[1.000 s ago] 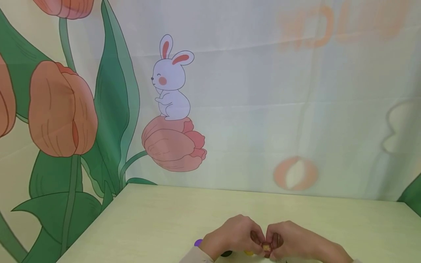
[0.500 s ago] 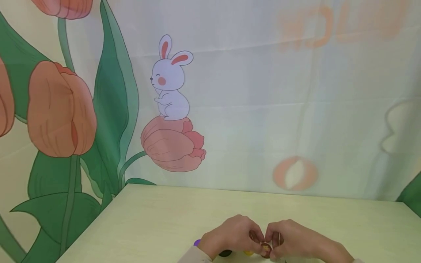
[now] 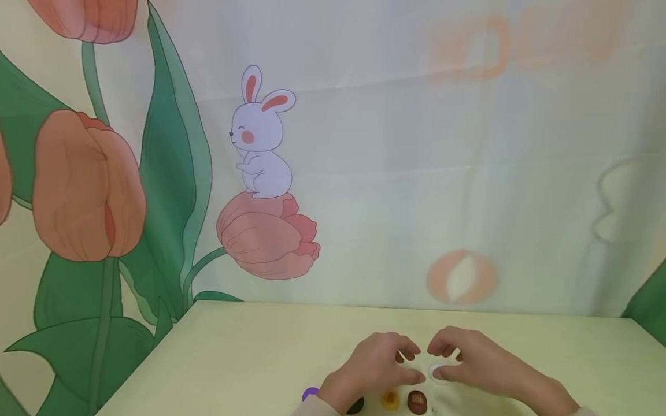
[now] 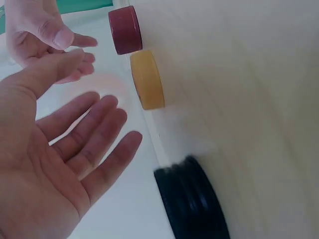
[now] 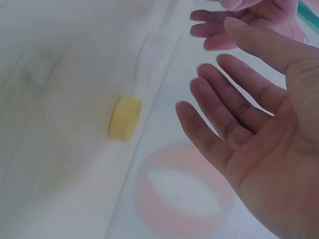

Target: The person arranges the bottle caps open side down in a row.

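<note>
My left hand [image 3: 382, 364] hovers over the table with its fingers spread, holding nothing. Facing it, my right hand [image 3: 478, 358] also has loose, parted fingers. A brown round piece [image 3: 417, 402] with a yellowish mark on top lies below and between the hands. Left of it are a yellow round piece [image 3: 390, 400], a black one [image 3: 356, 406] partly behind my left wrist, and a purple one [image 3: 310, 394]. My right thumb overlaps a whitish round piece [image 3: 436, 374] in the head view. The right wrist view shows a pale clear piece [image 5: 149, 59] and a short yellow piece [image 5: 125, 118], both apart from the fingers.
The pale table [image 3: 250, 352] reaches back to a hanging cloth [image 3: 364, 231] printed with tulips and a rabbit. Thick and ridged, the black piece [image 4: 192, 199] stands nearest the camera in the left wrist view.
Both hands have let go of the brown piece, which now lies on the table. They have risen slightly and their fingers have spread. The head view has shifted a little.
</note>
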A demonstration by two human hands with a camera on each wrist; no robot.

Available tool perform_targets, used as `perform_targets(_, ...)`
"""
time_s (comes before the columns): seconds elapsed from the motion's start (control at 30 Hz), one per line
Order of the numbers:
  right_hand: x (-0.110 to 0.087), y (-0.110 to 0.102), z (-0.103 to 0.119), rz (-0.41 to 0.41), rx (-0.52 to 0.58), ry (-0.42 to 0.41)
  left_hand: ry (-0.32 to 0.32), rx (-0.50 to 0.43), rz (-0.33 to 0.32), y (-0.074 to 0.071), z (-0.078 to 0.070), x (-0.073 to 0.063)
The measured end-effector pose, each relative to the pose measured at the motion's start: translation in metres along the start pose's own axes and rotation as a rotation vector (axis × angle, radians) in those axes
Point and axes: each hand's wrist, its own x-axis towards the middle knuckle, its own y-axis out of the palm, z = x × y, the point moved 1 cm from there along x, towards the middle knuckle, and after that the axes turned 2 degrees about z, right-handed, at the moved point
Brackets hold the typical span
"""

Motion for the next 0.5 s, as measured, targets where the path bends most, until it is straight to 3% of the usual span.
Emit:
perform_targets(0.13, -0.006, -0.003, -0.009, -0.052, -0.055, 0.020, -0.008, 0.021, -0.040, 0.003, -0.002, 0.004)
perform_targets(0.27, -0.012, -0.001, -0.019, -0.071, -0.092, 0.030, -0.025, 0.007, -0.034, 0.009, -0.005, 0.009)
perform_targets(0.5, -0.014, -0.001, -0.031, -0.017, -0.022, 0.107, -0.037, 0.068, -0.025, 0.019, -0.018, 0.022)
